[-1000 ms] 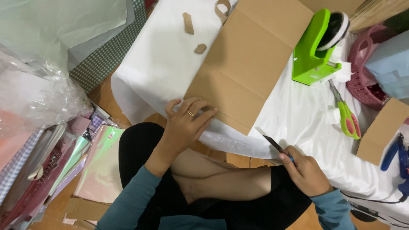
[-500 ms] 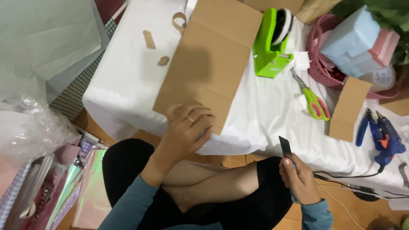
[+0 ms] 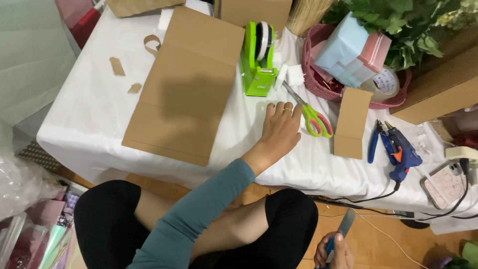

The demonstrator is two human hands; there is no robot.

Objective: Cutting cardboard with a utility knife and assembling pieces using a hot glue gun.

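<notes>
A low table draped in a white cloth (image 3: 84,119) is carrying a large flat cardboard sheet (image 3: 186,84), a green tape dispenser (image 3: 259,55), green-and-pink scissors (image 3: 311,115), a small folded cardboard piece (image 3: 351,122), blue pliers (image 3: 373,142), a blue glue gun (image 3: 403,152) and a pink basket (image 3: 318,79). Small cardboard scraps (image 3: 117,66) are lying near the far left edge, and the left hand (image 3: 280,129) is resting flat beside the scissors.

Bright, even indoor light, sharp through the middle.
You get a soft shadow on the cardboard sheet (image 3: 186,84) just left of the green tape dispenser (image 3: 259,57); far below the dispenser, the lower corners blur, and the white cloth (image 3: 84,104) glares mildly.
</notes>
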